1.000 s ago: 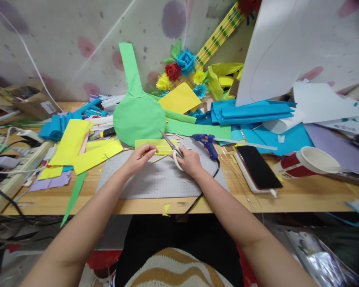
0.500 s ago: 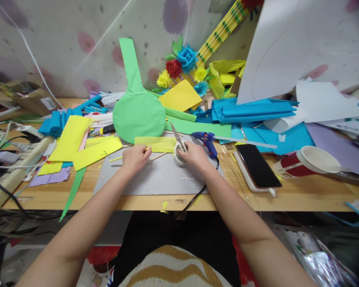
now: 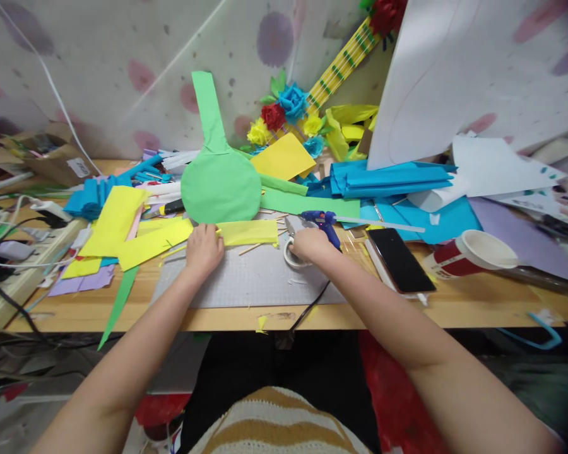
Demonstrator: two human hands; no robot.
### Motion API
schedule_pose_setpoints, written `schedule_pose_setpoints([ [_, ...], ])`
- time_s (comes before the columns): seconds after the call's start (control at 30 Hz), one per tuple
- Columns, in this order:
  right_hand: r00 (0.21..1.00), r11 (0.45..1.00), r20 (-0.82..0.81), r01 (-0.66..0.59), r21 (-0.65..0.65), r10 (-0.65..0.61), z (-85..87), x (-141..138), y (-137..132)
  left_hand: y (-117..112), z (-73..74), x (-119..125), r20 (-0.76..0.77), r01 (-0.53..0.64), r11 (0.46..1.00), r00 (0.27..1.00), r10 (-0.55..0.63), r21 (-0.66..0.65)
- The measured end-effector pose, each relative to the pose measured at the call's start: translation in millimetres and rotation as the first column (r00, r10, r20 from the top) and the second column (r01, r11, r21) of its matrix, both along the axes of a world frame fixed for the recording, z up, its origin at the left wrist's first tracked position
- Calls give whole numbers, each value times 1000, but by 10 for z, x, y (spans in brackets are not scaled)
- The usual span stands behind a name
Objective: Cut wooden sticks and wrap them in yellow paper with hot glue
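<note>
My left hand (image 3: 205,248) is closed at the left end of a yellow paper strip (image 3: 250,232), which stretches right across the grey cutting mat (image 3: 246,284). My right hand (image 3: 312,243) grips white-handled scissors (image 3: 292,257) beside the strip's right end, apart from it. The blades are mostly hidden behind the fingers. Just behind that hand lies a blue glue gun (image 3: 322,219) with a long clear glue stick. A round green paper piece (image 3: 221,188) with a long neck lies beyond my left hand.
Yellow paper pieces (image 3: 154,243) lie at the left, near a power strip (image 3: 28,271). To the right are a phone (image 3: 400,260) and a red-and-white paper cup (image 3: 459,255). Folded blue paper (image 3: 392,180), paper flowers (image 3: 293,101) and a white board (image 3: 421,82) stand behind.
My right hand has moved right with the scissors, away from the strip's end, and the blades have dropped lower. My left hand has shifted slightly, and more of the strip lies flat.
</note>
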State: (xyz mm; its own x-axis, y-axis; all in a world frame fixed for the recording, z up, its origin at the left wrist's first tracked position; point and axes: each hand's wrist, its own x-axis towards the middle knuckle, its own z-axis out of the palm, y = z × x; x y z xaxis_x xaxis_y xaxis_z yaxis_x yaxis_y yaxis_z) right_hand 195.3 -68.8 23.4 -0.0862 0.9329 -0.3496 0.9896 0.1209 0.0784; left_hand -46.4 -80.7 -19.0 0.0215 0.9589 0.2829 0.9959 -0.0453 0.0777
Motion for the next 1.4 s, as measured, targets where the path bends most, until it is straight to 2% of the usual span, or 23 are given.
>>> schedule_pose_setpoints([
  [0.13, 998, 999, 54, -29, -31, 31, 55, -46, 22, 17, 38, -86, 10, -59, 997, 998, 60, -45],
  [0.27, 999, 1000, 39, 18, -17, -17, 15, -19, 28, 53, 84, -98, 36, -49, 996, 998, 51, -74],
  [0.37, 1000, 999, 7, 28, 31, -28, 3, 35, 6, 67, 83, -78, 69, -31, 998, 997, 34, -54],
  [0.47, 999, 989, -31, -8, 145, 13, 38, 74, -37, 72, 74, -33, 123, 4, 1000, 992, -6, 14],
  [0.53, 993, 965, -75, -66, 254, 88, 56, 59, -71, 83, 80, 22, 188, 62, 996, 979, -72, 58],
  [0.6, 964, 925, -131, -175, 336, 230, 42, 0, -103, 103, 91, 99, 271, 182, 983, 945, -186, 36],
  [0.7, 863, 844, -185, -380, 378, 471, -54, -138, -131, 142, 86, 216, 349, 364, 931, 877, -330, -33],
  [0.77, 807, 795, -183, -467, 388, 562, -144, -230, -126, 166, 56, 262, 328, 404, 913, 872, -364, -61],
  [0.9, 760, 729, -126, -542, 418, 637, -279, -357, -57, 206, -4, 243, 253, 382, 911, 907, -336, -158],
  [0.97, 746, 707, -93, -573, 415, 660, -295, -404, -8, 224, 7, 205, 262, 343, 926, 919, -295, -159],
  [1.13, 715, 665, -33, -631, 399, 699, -231, -531, 105, 297, 166, 82, 399, 112, 991, 914, -77, -66],
  [1.2, 723, 675, -18, -636, 374, 691, -204, -581, 147, 345, 233, 18, 493, -3, 1000, 870, 10, -16],
  [1.27, 727, 686, -5, -645, 335, 686, -191, -626, 186, 390, 271, -34, 631, -96, 995, 772, 77, -5],
  [1.33, 716, 681, 4, -666, 303, 698, -184, -657, 218, 413, 277, -54, 811, -126, 991, 575, 109, -44],
  [1.4, 692, 663, -2, -690, 290, 722, -163, -653, 237, 403, 258, -38, 950, -81, 993, 293, 103, -83],
])
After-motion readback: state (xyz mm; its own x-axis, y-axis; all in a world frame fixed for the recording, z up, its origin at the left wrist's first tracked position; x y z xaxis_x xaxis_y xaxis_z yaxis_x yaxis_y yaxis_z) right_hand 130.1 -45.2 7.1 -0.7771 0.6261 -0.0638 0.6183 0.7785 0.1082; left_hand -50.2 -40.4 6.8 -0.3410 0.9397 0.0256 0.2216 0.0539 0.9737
